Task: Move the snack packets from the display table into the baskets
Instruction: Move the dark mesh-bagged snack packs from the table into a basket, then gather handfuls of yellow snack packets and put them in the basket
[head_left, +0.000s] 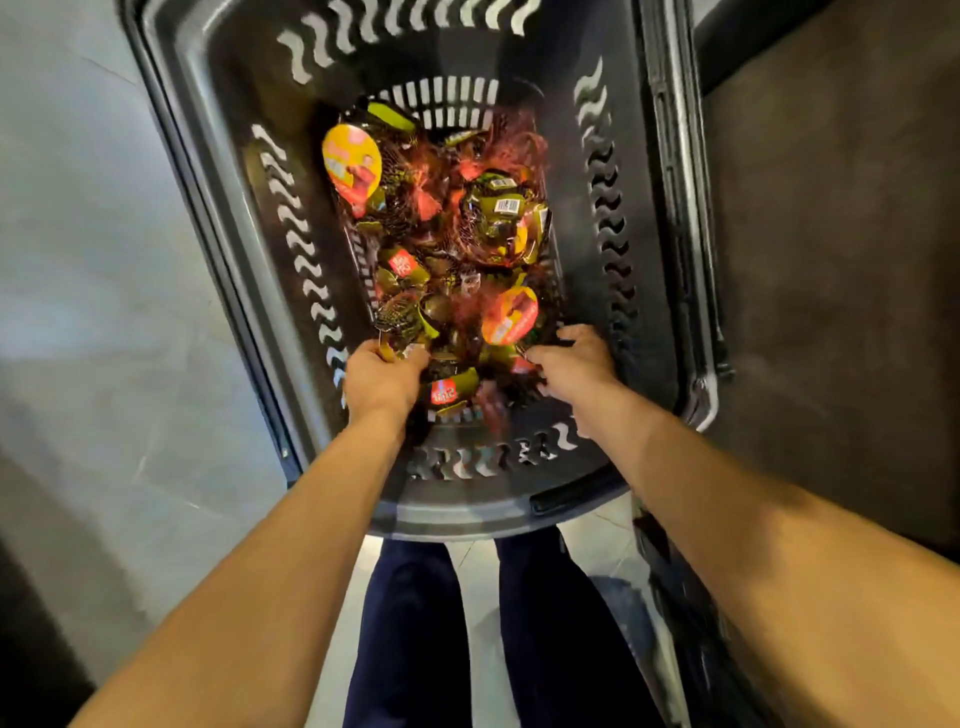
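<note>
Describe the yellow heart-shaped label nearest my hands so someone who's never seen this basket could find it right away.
Start at the dark plastic basket on the floor, filled with red-netted snack packets. Go to its near end, where the left hand and right hand reach in. Just above the right hand lies the yellow-orange label; the only other yellow one sits far off at the back left.
</note>
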